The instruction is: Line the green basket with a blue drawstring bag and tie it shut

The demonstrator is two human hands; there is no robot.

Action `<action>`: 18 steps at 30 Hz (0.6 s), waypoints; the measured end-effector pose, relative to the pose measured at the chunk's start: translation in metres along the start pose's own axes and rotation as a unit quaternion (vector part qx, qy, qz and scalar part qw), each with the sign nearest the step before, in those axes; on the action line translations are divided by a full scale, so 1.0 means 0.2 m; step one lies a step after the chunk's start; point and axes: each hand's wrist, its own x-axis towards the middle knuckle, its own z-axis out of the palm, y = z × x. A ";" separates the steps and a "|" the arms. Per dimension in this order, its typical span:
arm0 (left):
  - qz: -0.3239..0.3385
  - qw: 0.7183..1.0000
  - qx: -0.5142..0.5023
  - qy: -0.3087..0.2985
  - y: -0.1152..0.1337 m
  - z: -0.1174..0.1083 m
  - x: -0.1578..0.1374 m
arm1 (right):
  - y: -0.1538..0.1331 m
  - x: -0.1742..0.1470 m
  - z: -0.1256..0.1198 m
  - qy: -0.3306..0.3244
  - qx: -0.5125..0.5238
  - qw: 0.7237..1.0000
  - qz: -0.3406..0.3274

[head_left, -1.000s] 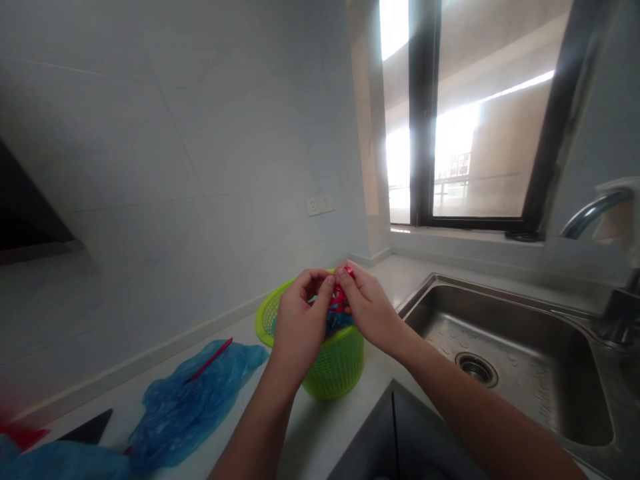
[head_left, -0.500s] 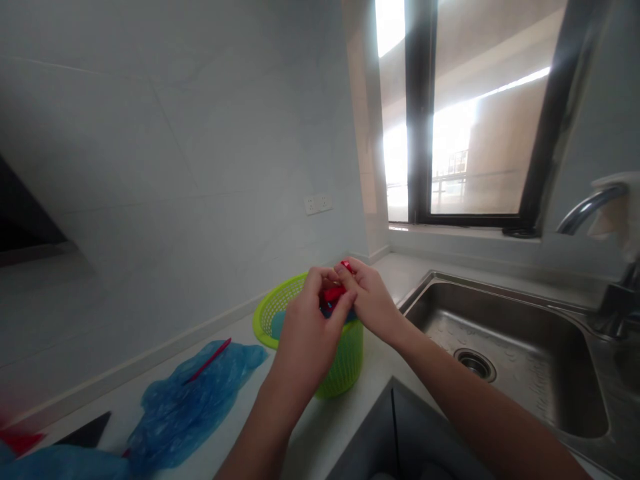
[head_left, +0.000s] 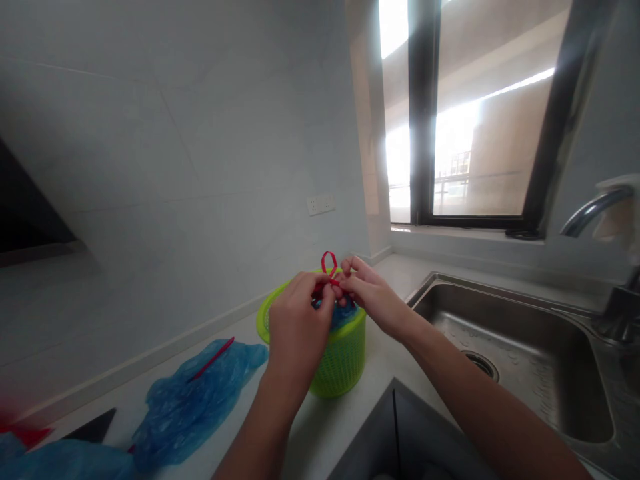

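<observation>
A lime-green mesh basket (head_left: 340, 360) stands on the pale counter with a blue plastic bag (head_left: 343, 315) inside it. Over the basket, my left hand (head_left: 299, 327) and my right hand (head_left: 373, 297) both pinch a thin red drawstring (head_left: 329, 265) of that bag. The string forms a small loop that sticks up between my fingertips. My fingers hide most of the bag's mouth.
Another blue bag (head_left: 190, 400) with a red string lies flat on the counter to the left. A steel sink (head_left: 520, 353) with a drain and a tap (head_left: 595, 207) lies to the right. A tiled wall with a socket (head_left: 320, 204) and a window stand behind.
The red string was bunched between my fingers; now a small loop stands up above them. My hands have shifted slightly over the basket.
</observation>
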 end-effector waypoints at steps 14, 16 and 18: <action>-0.084 0.991 -0.036 -0.095 -0.08 -0.07 0.05 | 0.02 -0.01 -0.06 0.005 -0.466 0.823 -0.324; -0.157 0.965 -0.143 -0.156 -0.11 -0.08 0.07 | 0.02 -0.01 -0.04 0.016 -0.463 0.827 -0.318; -0.218 0.925 -0.248 -0.187 -0.14 -0.09 0.08 | 0.01 -0.02 -0.02 0.004 -0.439 0.850 -0.291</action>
